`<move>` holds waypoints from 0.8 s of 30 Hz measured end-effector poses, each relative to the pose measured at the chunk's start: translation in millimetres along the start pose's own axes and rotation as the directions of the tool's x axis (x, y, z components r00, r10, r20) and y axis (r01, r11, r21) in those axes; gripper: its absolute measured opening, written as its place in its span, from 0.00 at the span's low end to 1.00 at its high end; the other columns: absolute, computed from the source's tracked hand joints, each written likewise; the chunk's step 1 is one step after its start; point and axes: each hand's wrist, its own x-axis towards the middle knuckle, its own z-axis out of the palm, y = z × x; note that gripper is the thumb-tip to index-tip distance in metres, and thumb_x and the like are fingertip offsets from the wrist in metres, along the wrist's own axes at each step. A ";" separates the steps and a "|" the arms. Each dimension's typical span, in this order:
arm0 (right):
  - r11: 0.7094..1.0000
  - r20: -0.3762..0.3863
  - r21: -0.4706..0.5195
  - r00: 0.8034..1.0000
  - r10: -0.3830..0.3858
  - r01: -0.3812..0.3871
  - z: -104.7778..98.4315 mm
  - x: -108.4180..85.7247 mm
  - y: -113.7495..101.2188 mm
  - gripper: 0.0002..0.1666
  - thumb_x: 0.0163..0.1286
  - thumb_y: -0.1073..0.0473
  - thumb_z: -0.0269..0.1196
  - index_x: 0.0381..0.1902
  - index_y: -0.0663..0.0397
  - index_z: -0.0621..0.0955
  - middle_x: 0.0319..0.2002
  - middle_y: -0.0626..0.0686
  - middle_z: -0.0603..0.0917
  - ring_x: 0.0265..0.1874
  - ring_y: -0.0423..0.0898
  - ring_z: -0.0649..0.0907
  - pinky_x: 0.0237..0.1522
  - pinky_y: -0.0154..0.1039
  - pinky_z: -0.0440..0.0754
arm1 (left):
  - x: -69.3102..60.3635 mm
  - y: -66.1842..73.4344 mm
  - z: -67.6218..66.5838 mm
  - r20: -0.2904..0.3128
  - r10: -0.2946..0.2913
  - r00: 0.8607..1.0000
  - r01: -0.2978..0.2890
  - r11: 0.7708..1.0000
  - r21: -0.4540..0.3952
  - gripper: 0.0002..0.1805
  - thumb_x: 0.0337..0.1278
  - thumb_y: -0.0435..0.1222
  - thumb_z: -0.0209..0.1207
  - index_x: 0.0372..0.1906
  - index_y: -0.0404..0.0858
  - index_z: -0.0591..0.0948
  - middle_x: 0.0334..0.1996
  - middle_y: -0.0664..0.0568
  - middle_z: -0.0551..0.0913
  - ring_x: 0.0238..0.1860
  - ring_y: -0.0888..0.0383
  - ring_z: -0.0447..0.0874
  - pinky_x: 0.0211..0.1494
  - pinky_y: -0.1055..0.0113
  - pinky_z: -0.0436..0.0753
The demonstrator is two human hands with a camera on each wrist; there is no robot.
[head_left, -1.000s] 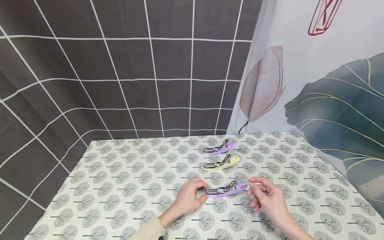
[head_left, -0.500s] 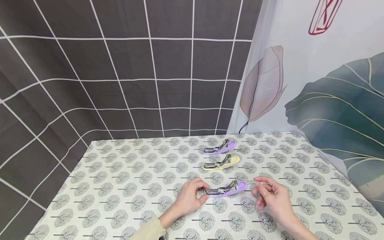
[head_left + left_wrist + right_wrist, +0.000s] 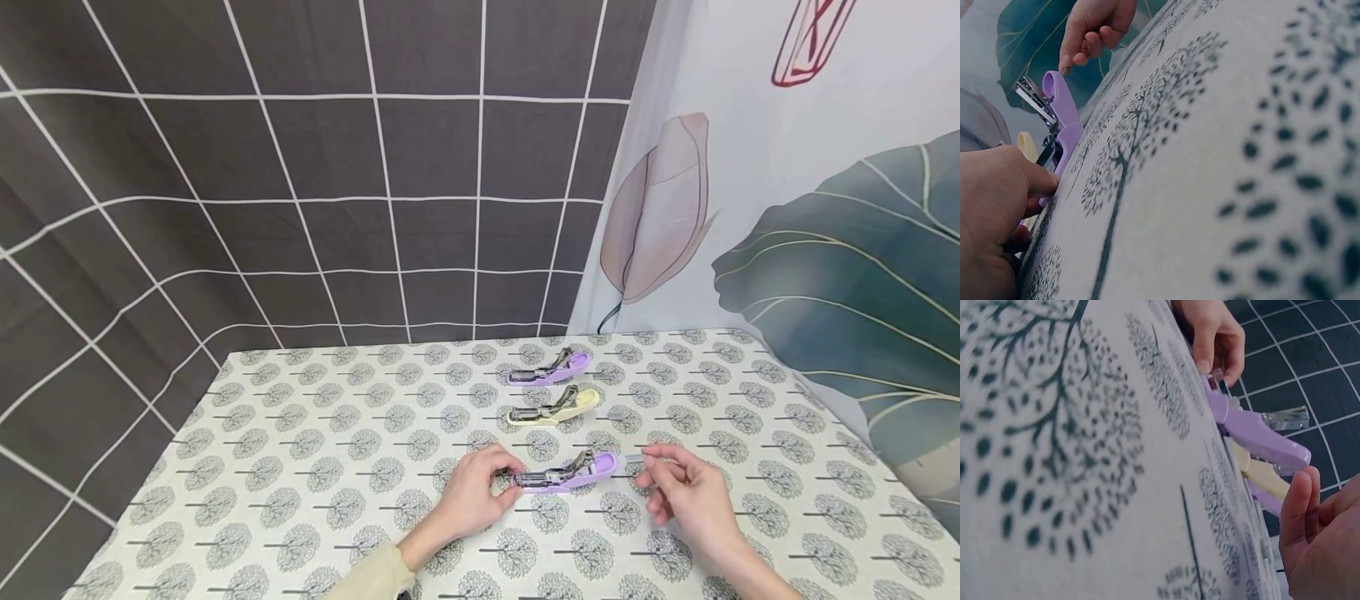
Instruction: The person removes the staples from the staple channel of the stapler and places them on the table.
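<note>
An opened purple stapler (image 3: 573,477) lies on the table, its metal parts raised from the purple body. My left hand (image 3: 476,492) grips its left end between thumb and fingers; the left wrist view shows this hand (image 3: 997,212) close up. To the right of the stapler, my right hand (image 3: 686,487) pinches the end of a thin silvery staple strip (image 3: 633,458) between thumb and index finger, apart from the stapler and low over the cloth. The other fingers of that hand are loosely curled. In the right wrist view the strip is hidden.
Behind, an opened yellow stapler (image 3: 558,410) and another opened purple stapler (image 3: 551,371) lie in a row. A faint staple strip (image 3: 615,415) lies right of the yellow one. The table wears a tree-patterned cloth (image 3: 300,492); a dark gridded curtain (image 3: 315,167) hangs behind.
My right hand has drawn the staple strip rightward, away from the purple stapler's right end. My left hand and the staplers have stayed in place.
</note>
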 end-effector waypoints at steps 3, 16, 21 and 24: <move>1.000 0.001 0.010 1.000 0.007 -0.007 -0.4 1.2 4.0 0.16 0.74 0.69 0.55 0.57 0.71 0.74 0.31 0.64 0.84 0.16 0.45 0.79 0.17 0.41 0.82 | -0.1 -0.5 0.7 -0.002 0.001 1.000 -0.001 1.000 0.004 0.14 0.48 0.31 0.71 0.42 0.46 0.86 0.39 0.65 0.83 0.24 0.70 0.66 0.42 0.70 0.71; 0.996 0.022 0.034 0.997 0.078 -0.079 -1.7 6.1 14.8 0.16 0.74 0.73 0.53 0.57 0.75 0.72 0.30 0.63 0.84 0.16 0.45 0.79 0.16 0.38 0.80 | -0.5 -1.4 1.7 -0.003 0.002 1.000 -0.002 1.000 0.002 0.13 0.49 0.32 0.71 0.42 0.46 0.86 0.39 0.66 0.82 0.24 0.70 0.66 0.43 0.69 0.72; 0.995 0.036 0.016 0.995 0.093 -0.094 -2.8 7.2 16.9 0.17 0.73 0.71 0.55 0.57 0.74 0.73 0.30 0.61 0.84 0.16 0.45 0.79 0.15 0.38 0.79 | 0.2 -1.5 1.3 -0.010 0.010 1.000 -0.010 1.000 -0.007 0.13 0.48 0.31 0.71 0.41 0.45 0.86 0.39 0.65 0.83 0.24 0.70 0.66 0.38 0.72 0.70; 0.994 0.041 -0.004 0.993 0.107 -0.107 -2.8 8.1 17.5 0.17 0.72 0.71 0.56 0.57 0.74 0.73 0.30 0.61 0.84 0.16 0.45 0.80 0.15 0.37 0.79 | 0.4 -2.0 1.7 -0.014 0.017 1.000 -0.017 1.000 -0.009 0.13 0.48 0.31 0.71 0.41 0.45 0.86 0.39 0.65 0.83 0.25 0.70 0.66 0.37 0.73 0.70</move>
